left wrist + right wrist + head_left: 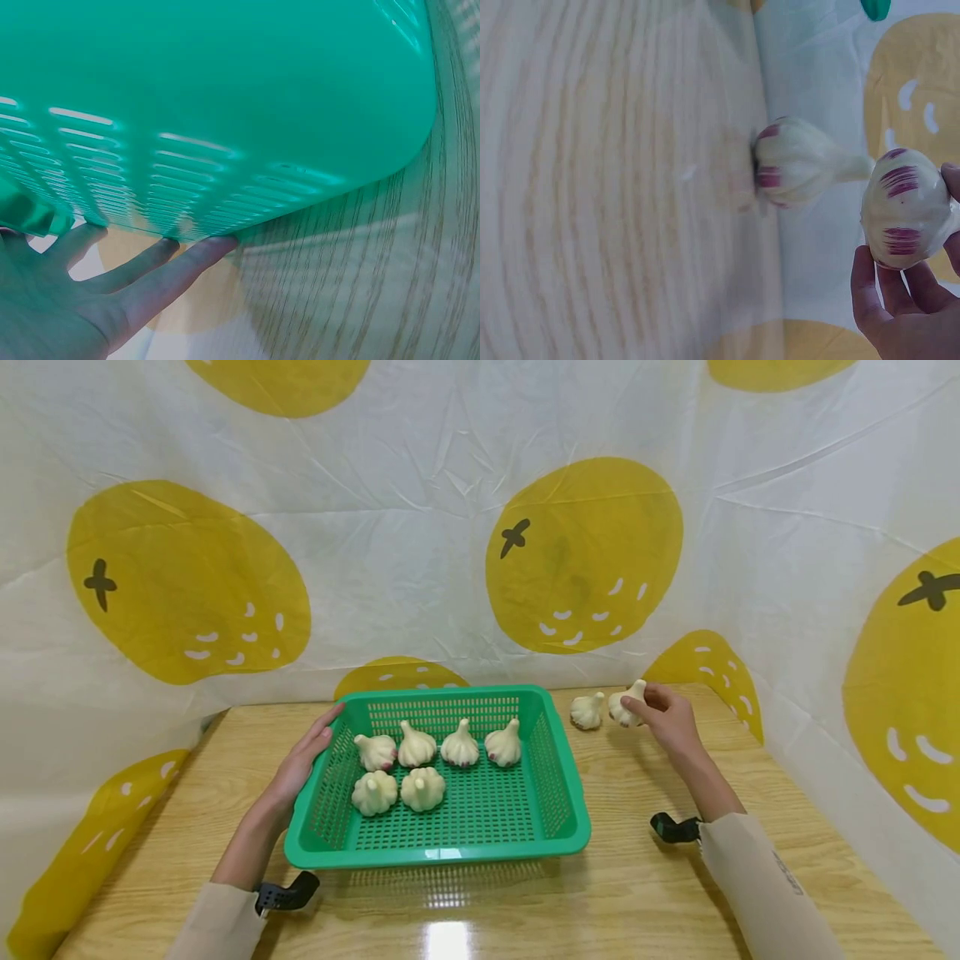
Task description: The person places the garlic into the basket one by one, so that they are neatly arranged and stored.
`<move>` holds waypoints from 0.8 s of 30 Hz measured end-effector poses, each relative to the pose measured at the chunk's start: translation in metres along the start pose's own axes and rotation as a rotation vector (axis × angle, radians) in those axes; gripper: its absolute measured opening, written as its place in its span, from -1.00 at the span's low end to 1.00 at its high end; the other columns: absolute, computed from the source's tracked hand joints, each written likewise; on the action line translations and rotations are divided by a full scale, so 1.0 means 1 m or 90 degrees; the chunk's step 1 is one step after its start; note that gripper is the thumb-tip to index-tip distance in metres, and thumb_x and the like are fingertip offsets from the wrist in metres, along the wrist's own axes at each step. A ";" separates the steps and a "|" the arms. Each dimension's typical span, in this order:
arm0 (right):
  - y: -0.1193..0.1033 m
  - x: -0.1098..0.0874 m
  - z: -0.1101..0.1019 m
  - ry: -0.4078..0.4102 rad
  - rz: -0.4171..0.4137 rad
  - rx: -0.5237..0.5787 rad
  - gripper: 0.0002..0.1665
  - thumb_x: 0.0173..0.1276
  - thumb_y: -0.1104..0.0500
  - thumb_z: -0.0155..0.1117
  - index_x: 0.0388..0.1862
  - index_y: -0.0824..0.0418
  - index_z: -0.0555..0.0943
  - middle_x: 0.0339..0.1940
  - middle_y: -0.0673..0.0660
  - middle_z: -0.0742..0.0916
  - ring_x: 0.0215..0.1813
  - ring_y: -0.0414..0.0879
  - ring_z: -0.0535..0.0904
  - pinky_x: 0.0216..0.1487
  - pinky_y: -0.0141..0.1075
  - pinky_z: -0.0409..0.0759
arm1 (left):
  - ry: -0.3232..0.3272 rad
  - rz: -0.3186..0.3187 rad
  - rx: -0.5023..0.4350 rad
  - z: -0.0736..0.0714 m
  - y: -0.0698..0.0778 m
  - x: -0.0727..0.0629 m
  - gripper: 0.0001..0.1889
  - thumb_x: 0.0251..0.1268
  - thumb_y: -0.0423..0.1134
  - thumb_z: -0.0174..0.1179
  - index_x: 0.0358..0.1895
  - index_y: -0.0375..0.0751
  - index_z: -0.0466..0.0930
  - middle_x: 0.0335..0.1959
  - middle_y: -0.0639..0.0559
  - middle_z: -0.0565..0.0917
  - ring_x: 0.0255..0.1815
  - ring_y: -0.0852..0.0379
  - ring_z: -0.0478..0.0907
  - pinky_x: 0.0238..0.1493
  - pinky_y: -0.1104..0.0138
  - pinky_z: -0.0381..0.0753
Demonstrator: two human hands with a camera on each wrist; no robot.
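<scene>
My right hand (pixel 672 722) pinches a white garlic bulb (pixel 622 707) near the table's back right, with its stem pointing up. In the right wrist view, purple streaks show on the held bulb, and my fingers (pixel 866 296) curl around its side. A second garlic bulb (pixel 586 712) stands on the table just left of it. My left hand (pixel 296 768) rests against the left side of a green plastic basket (pixel 442 858), its fingers (pixel 161 281) extended along the slotted wall. Several garlic bulbs (pixel 422 789) lie in the basket, in a back row and at the front left.
The wooden table (pixel 630 893) extends around the basket. A white curtain (pixel 420 568) with yellow fruit prints hangs behind the table and along its sides. Light reflects off the tabletop in front of the basket.
</scene>
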State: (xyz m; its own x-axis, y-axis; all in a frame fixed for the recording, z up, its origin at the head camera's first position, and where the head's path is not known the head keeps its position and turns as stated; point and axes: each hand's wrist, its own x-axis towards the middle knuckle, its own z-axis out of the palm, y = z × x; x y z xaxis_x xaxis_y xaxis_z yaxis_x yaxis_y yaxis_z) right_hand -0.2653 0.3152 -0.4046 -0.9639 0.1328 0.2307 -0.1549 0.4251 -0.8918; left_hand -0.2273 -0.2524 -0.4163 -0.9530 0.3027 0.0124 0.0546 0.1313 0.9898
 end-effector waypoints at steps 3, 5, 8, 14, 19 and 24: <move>-0.007 -0.005 -0.001 -0.008 -0.009 0.016 -0.42 0.50 -0.01 0.33 0.26 0.40 0.55 -0.19 -0.30 0.65 -0.13 -0.38 0.55 -0.11 -0.50 0.58 | 0.000 0.001 0.001 0.000 0.000 0.000 -0.37 0.72 0.20 -0.38 0.71 0.28 -0.19 0.75 -0.02 -0.17 0.72 -0.20 -0.12 0.52 0.14 0.21; -0.013 -0.009 -0.001 -0.014 -0.015 0.017 -0.40 0.51 -0.02 0.32 0.29 0.40 0.54 -0.15 -0.29 0.65 -0.09 -0.39 0.55 -0.09 -0.53 0.56 | 0.000 0.002 -0.001 0.000 0.000 0.000 -0.37 0.72 0.21 -0.38 0.71 0.28 -0.19 0.75 -0.02 -0.17 0.72 -0.20 -0.12 0.55 0.02 0.14; -0.022 -0.015 0.000 -0.020 -0.030 0.021 -0.40 0.51 -0.02 0.32 0.31 0.40 0.54 -0.10 -0.31 0.65 -0.02 -0.40 0.55 -0.04 -0.56 0.52 | 0.000 0.000 -0.001 0.000 0.000 -0.001 -0.37 0.72 0.21 -0.38 0.71 0.28 -0.19 0.75 -0.02 -0.17 0.72 -0.19 -0.12 0.52 0.15 0.21; -0.041 -0.024 0.005 -0.031 -0.098 0.048 -0.48 0.51 0.06 0.33 0.24 0.43 0.59 -0.09 -0.31 0.70 0.03 -0.35 0.59 -0.02 -0.56 0.57 | 0.000 0.001 -0.004 -0.001 0.000 -0.001 -0.38 0.72 0.19 -0.37 0.71 0.28 -0.18 0.76 -0.01 -0.17 0.72 -0.18 -0.12 0.29 0.51 0.32; -0.055 -0.028 0.010 -0.041 -0.161 0.070 -0.61 0.50 0.17 0.34 0.15 0.43 0.63 -0.04 -0.21 0.75 0.06 -0.34 0.61 -0.02 -0.56 0.58 | 0.001 0.005 -0.004 0.000 0.000 -0.001 -0.37 0.72 0.20 -0.36 0.72 0.27 -0.18 0.75 -0.02 -0.17 0.71 -0.19 -0.11 0.26 0.55 0.34; -0.070 -0.032 0.016 -0.076 -0.199 0.087 -0.70 0.50 0.25 0.31 0.11 0.40 0.64 0.04 -0.03 0.77 0.10 -0.32 0.61 0.02 -0.54 0.62 | 0.000 0.003 -0.007 0.000 0.001 -0.001 -0.37 0.72 0.20 -0.37 0.72 0.26 -0.19 0.75 -0.02 -0.18 0.71 -0.20 -0.12 0.23 0.59 0.37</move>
State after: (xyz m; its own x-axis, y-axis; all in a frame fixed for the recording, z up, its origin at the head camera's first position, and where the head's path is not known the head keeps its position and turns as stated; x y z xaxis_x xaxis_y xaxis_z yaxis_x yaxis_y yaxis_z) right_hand -0.2276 0.2669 -0.3559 -0.8825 -0.0934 0.4610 -0.4661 0.3042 -0.8308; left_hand -0.2259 -0.2524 -0.4156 -0.9529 0.3028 0.0174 0.0559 0.1191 0.9913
